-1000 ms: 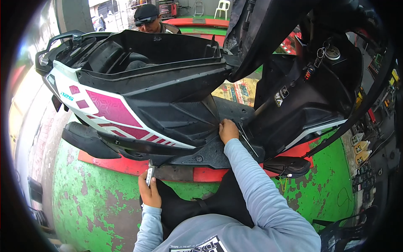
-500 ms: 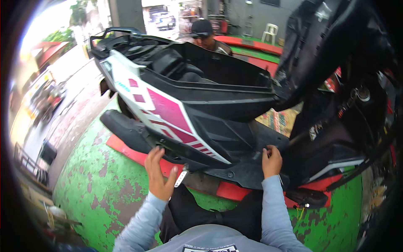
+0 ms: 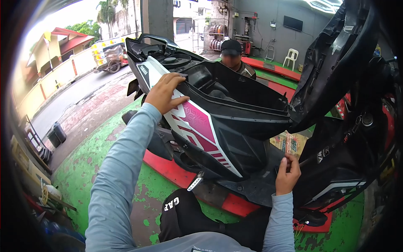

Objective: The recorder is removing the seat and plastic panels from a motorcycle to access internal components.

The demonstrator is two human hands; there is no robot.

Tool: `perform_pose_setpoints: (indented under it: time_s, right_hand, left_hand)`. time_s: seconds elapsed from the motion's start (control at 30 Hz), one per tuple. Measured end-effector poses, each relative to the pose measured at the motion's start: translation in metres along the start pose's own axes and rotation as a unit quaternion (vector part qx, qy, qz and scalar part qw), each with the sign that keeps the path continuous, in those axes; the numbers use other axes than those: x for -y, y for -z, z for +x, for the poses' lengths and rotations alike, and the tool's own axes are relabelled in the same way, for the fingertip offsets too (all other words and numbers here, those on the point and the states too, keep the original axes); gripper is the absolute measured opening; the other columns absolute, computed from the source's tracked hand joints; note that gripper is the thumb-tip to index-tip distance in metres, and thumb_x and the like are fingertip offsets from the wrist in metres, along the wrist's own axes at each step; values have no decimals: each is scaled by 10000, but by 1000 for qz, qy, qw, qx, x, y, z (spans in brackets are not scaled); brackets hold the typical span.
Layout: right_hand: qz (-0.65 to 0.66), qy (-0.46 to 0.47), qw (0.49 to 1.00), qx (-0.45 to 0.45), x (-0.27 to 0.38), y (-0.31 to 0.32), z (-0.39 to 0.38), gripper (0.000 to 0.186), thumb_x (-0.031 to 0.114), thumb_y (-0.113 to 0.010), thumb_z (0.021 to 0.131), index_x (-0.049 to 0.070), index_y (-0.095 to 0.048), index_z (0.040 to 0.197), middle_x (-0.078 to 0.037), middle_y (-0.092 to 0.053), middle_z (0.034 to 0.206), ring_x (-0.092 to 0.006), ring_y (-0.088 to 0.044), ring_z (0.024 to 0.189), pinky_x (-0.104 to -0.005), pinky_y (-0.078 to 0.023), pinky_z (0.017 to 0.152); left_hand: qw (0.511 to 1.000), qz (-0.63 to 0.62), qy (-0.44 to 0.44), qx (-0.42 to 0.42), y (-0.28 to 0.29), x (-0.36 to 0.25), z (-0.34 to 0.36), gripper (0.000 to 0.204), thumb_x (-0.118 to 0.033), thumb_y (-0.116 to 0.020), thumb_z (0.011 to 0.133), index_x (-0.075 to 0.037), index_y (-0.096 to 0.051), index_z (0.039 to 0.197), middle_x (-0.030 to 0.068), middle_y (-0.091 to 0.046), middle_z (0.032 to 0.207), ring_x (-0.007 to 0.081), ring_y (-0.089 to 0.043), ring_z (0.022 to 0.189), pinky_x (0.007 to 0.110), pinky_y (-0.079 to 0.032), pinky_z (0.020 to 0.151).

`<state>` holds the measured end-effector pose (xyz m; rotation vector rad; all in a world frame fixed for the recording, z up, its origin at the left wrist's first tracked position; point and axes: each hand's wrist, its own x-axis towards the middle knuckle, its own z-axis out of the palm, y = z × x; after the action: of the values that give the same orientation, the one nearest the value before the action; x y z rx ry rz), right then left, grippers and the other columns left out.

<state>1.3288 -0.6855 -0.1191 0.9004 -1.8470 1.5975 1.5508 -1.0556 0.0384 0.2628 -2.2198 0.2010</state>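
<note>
White chair (image 3: 291, 59); dark screen (image 3: 293, 23) on grey wall (image 3: 266, 12); black bin (image 3: 56, 134) near road (image 3: 79, 86).

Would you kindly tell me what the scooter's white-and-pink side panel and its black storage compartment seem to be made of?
Side panel: probably smooth plastic with decals, judging by crisp-edged, faintly patterned pink. Storage compartment: likely matte moulded plastic, given its thin, dull black walls.
</note>
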Motion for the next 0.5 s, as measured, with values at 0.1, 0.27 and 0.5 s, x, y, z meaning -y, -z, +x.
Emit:
perform_pose_setpoints:
  time_s: [0.1, 0.27, 0.5]
  right_hand:
    - [-27, -42, 998, 38, -23, 3, -23, 137, 70, -615, 891, -10, -653, 995, -61, -627, 778, -100, -545, 605, -253, -428, 540]
    - [-49, -143, 983, 101, -82, -6, -73, 141, 79, -628, 879, 5, -653, 997, -78, -617, 780, -145, -568, 633, -286, -461, 589]
    - [-170, -103, 961, 192, -136, -16, -143, 254, 207, -681, 847, 70, -639, 1058, -83, -613, 1048, -293, -524, 1072, -425, -369, 963]
  left_hand:
    - [999, -8, -10, 47, 11, 8, 6, 453, -271, -803, 729, -51, -584, 1059, 105, -568, 1095, 303, -550, 1084, 373, -453, 940]
    - [980, 19, -80, 180, 21, 15, 32, 338, -249, -796, 737, -48, -595, 921, 108, -548, 990, 310, -546, 986, 397, -454, 857]
    - [968, -63, -70, 231, 26, 6, 37, 167, -183, -716, 814, -48, -641, 877, 113, -621, 858, 330, -592, 898, 415, -474, 793]
